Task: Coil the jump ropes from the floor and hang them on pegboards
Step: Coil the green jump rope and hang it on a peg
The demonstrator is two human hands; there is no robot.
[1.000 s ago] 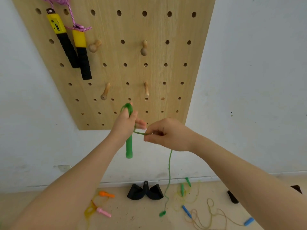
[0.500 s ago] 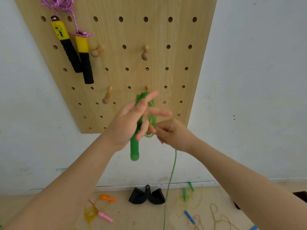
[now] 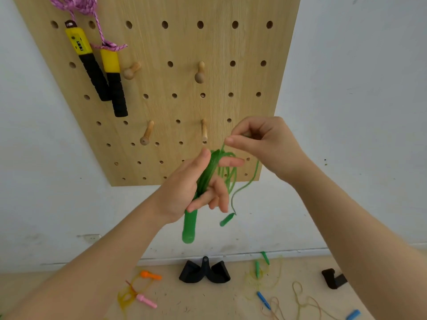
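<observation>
Left hand (image 3: 191, 192) holds coiled green rope (image 3: 209, 174); right hand (image 3: 265, 144) pinches its strand.

four wooden pegs (image 3: 199, 72), perhaps five jump ropes (image 3: 217, 172)

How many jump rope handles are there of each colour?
Yellow-and-black handles: 2
Green handles: 4
Orange handles: 1
Pink handles: 1
Blue handles: 2
Total: 10
</observation>
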